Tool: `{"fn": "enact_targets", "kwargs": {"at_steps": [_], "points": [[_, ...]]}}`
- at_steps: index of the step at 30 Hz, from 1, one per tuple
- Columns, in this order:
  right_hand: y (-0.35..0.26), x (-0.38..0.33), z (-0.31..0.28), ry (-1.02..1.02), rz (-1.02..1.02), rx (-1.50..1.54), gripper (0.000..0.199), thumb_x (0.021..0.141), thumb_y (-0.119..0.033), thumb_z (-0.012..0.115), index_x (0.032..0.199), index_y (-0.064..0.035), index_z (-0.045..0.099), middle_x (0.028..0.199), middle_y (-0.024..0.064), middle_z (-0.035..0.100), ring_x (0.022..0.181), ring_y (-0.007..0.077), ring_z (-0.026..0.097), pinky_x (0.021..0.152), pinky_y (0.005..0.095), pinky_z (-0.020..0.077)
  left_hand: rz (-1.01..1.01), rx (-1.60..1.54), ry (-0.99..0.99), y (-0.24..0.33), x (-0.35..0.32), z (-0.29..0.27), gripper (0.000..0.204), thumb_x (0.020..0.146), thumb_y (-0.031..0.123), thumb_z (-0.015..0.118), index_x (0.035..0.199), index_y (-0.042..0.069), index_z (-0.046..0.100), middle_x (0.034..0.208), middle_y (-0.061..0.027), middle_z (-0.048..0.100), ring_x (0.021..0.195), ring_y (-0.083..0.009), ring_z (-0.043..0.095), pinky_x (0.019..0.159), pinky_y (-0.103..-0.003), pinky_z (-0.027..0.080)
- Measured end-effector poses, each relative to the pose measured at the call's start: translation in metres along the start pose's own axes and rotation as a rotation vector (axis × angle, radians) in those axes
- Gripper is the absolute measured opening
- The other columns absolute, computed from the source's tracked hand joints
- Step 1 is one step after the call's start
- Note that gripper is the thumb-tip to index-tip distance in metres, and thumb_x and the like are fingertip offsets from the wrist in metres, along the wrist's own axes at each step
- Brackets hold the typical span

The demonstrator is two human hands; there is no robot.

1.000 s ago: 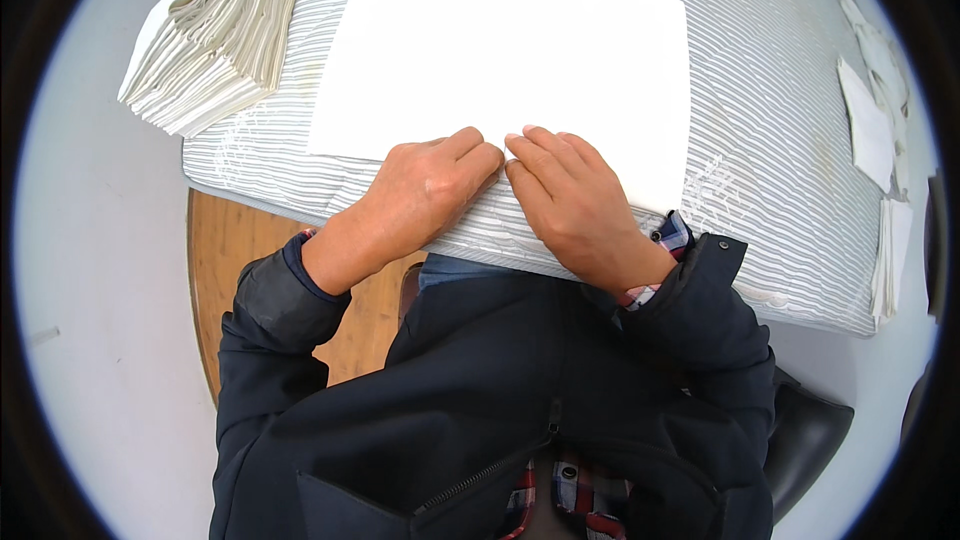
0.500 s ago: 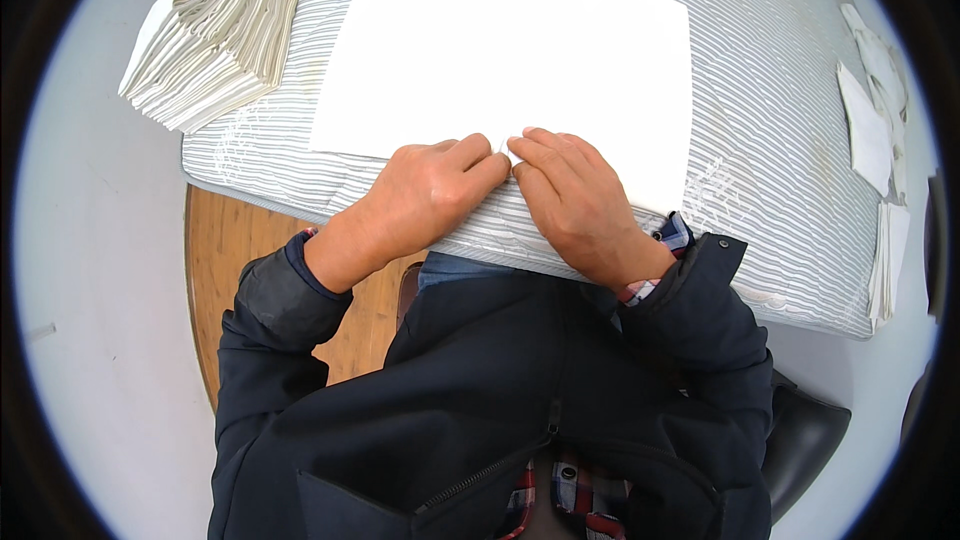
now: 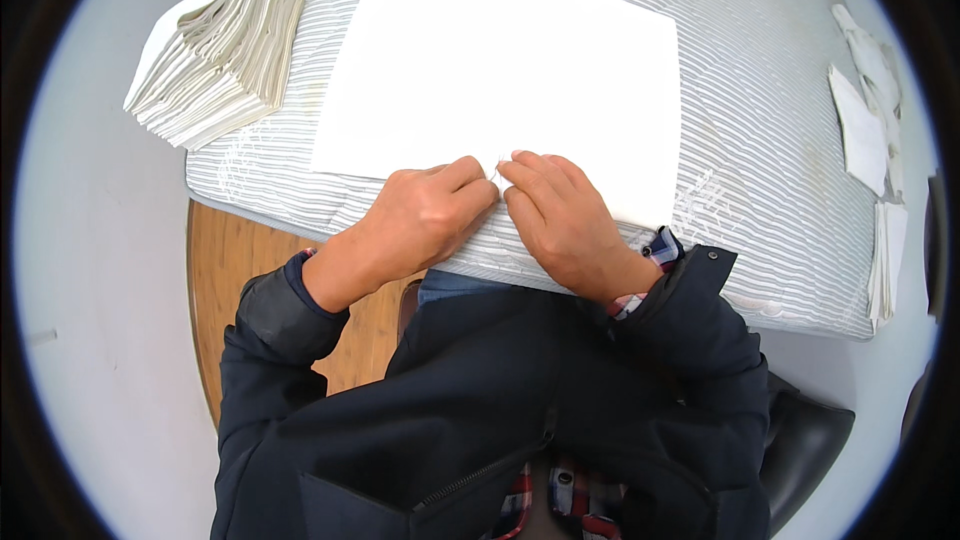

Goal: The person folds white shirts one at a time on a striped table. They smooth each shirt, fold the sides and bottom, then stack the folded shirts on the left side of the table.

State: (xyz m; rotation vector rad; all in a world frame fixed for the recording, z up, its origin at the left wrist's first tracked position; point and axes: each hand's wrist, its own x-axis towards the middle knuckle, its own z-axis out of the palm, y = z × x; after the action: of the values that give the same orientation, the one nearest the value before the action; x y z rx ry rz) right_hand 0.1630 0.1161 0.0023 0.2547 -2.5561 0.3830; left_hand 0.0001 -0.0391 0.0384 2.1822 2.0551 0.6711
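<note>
Head view. Large white sheet point(image 3: 500, 80) flat on striped grey-white padded tabletop point(image 3: 760, 140). Left hand point(image 3: 425, 220) and right hand point(image 3: 560, 225) side by side at near edge, fingertips curled, apparently pinching that edge at mid-width; grip itself hidden. Stack of folded white sheets point(image 3: 220, 50) far left; loose white pieces point(image 3: 860, 130) right. Risk: uneven pull, skewed crease.

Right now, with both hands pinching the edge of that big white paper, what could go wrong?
The left hand and right hand meet at the near edge of the large white paper sheet, fingertips close together. The thin edge might crumple or tear there. The sheet lies on a soft grey striped padded surface, so a crease may come out wobbly. An elbow swing could nudge the stack of folded white papers at the corner.
</note>
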Motion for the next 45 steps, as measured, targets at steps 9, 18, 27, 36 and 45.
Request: {"fn": "enact_targets", "kwargs": {"at_steps": [9, 18, 27, 36, 45], "points": [[-0.007, -0.004, -0.003, -0.096, -0.004, -0.043, 0.027, 0.088, -0.009, 0.059, 0.107, 0.0096, 0.065, 0.129, 0.0289, 0.063, 0.127, 0.0405, 0.059, 0.109, 0.0514, 0.0464, -0.014, 0.142, -0.005, -0.038, 0.1, 0.022, 0.049, 0.1, 0.027, 0.067, 0.137, -0.004, 0.057, 0.145, -0.0235, 0.055, 0.14, -0.0385, 0.049, 0.117, -0.049, 0.039], [-0.016, -0.012, -0.009, -0.243, 0.05, -0.067, 0.046, 0.096, -0.024, 0.066, 0.126, 0.0106, 0.063, 0.145, 0.0297, 0.057, 0.14, 0.0411, 0.052, 0.117, 0.0529, 0.0401, -0.286, 0.331, -0.088, -0.099, 0.148, 0.054, 0.076, 0.112, 0.052, 0.039, 0.16, -0.007, 0.031, 0.169, -0.0244, 0.029, 0.161, -0.0364, 0.019, 0.131, -0.052, 0.015], [-0.021, -0.016, -0.01, -0.292, 0.076, 0.003, 0.056, 0.095, -0.027, 0.069, 0.137, 0.0086, 0.059, 0.151, 0.0313, 0.051, 0.146, 0.0429, 0.045, 0.122, 0.0558, 0.0328, -0.121, 0.127, -0.023, -0.054, 0.078, 0.047, 0.069, 0.109, 0.037, 0.05, 0.158, -0.01, 0.034, 0.166, -0.0306, 0.032, 0.157, -0.0451, 0.024, 0.129, -0.053, 0.019], [-0.029, -0.022, -0.005, -0.344, 0.068, 0.013, 0.06, 0.095, -0.03, 0.07, 0.144, 0.0025, 0.057, 0.157, 0.0311, 0.044, 0.152, 0.0439, 0.036, 0.125, 0.058, 0.0273, -0.376, -0.884, -0.226, 0.01, -0.019, -0.014, 0.062, 0.11, 0.031, 0.053, 0.164, 0.006, 0.034, 0.169, -0.0196, 0.034, 0.159, -0.0371, 0.028, 0.129, -0.049, 0.024], [-0.033, -0.017, -0.01, -0.346, 0.081, 0.049, 0.057, 0.096, -0.025, 0.07, 0.144, 0.0022, 0.057, 0.159, 0.0303, 0.042, 0.153, 0.0433, 0.035, 0.125, 0.0567, 0.0275, -0.951, -0.047, 0.103, -0.155, -0.012, -0.074, 0.061, 0.091, 0.035, 0.077, 0.13, -0.01, 0.066, 0.116, -0.0283, 0.074, 0.101, -0.0366, 0.074, 0.09, -0.043, 0.057]]}}
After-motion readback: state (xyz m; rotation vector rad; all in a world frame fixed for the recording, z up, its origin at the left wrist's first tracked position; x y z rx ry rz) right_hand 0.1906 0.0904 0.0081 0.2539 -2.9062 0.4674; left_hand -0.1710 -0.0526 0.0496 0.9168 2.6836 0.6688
